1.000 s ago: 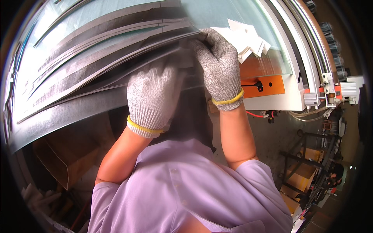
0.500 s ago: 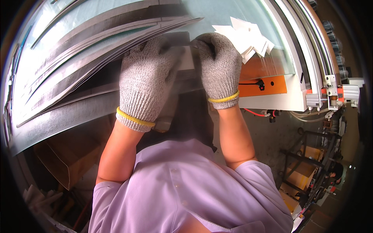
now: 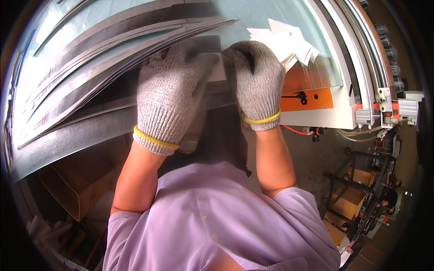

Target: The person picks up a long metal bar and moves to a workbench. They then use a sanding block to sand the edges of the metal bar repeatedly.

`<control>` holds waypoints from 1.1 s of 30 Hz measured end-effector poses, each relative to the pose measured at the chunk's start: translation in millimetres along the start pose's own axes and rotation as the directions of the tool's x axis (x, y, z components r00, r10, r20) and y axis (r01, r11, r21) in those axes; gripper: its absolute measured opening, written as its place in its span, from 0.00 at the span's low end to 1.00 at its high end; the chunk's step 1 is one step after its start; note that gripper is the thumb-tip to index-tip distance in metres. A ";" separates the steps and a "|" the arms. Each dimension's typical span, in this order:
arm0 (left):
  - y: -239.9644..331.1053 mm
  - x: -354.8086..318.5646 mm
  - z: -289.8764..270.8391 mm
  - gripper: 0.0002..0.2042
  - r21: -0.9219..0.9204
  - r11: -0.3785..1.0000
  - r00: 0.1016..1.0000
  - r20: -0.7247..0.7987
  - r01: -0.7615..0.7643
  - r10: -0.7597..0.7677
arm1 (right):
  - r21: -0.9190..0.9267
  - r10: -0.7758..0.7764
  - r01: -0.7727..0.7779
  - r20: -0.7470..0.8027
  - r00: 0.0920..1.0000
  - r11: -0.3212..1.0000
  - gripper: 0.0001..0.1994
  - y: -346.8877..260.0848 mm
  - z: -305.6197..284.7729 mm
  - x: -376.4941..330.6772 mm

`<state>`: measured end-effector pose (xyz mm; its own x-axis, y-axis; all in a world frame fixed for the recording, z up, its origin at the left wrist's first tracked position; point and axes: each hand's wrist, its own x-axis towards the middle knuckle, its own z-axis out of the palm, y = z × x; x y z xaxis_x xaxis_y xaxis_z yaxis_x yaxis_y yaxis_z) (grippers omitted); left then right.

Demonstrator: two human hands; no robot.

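Grey knitted gloves with yellow cuffs cover both hands. My left hand (image 3: 165,95) is closed at the near edge of a sheaf of thin sheets (image 3: 113,74); the sheets overlap its fingertips. Its thumb side is smeared by motion and reaches toward a pale flat piece (image 3: 216,68) on a dark panel (image 3: 209,44). Just right of that piece, my right hand (image 3: 260,83) has its fingers curled and pressed together. Whatever lies between them is hidden. Loose white paper pieces (image 3: 289,43) lie beyond my right hand.
The glass-topped table (image 3: 253,11) has a metal front edge (image 3: 77,144) and an orange control panel (image 3: 312,99) at right. Metal rails (image 3: 368,58) curve along its right side. A cardboard box (image 3: 81,180) stands below left. A dark rack (image 3: 357,189) with cartons is at lower right.
My right hand has shifted slightly right and toward me. The left hand has edged a little left, and the tip of the sheets has moved slightly right.
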<state>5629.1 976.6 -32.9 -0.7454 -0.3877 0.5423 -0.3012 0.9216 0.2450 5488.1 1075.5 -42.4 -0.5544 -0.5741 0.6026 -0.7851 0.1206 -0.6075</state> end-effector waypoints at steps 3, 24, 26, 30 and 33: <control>0.2 -0.7 1.3 0.13 -0.001 1.000 1.000 0.008 0.017 -0.017 | 0.016 0.017 -0.017 0.010 1.000 1.000 0.03 -5.1 -0.5 -3.8; -1.4 -1.9 1.2 0.13 -0.022 0.999 0.999 0.022 0.026 -0.025 | -0.142 -0.071 0.063 -0.056 0.996 0.988 0.04 1.1 2.8 -6.4; -1.3 -1.9 3.4 0.12 -0.023 1.000 1.000 0.014 0.014 -0.014 | -0.160 -0.069 0.060 -0.048 0.996 0.985 0.04 2.2 1.9 -7.2; 0.3 -1.2 1.7 0.12 -0.008 1.000 1.000 0.004 0.008 -0.008 | -0.136 -0.064 0.058 -0.038 0.997 0.989 0.04 1.3 1.2 -6.4; 0.1 -1.3 1.8 0.12 -0.009 1.000 1.000 0.003 0.006 -0.006 | -0.062 -0.019 0.017 -0.039 0.999 0.998 0.04 3.8 3.6 -7.3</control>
<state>5629.0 977.3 -35.1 -0.7454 -0.3930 0.5385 -0.3002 0.9191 0.2553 5490.1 1077.3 -50.9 -0.5496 -0.5445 0.6336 -0.8098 0.1608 -0.5642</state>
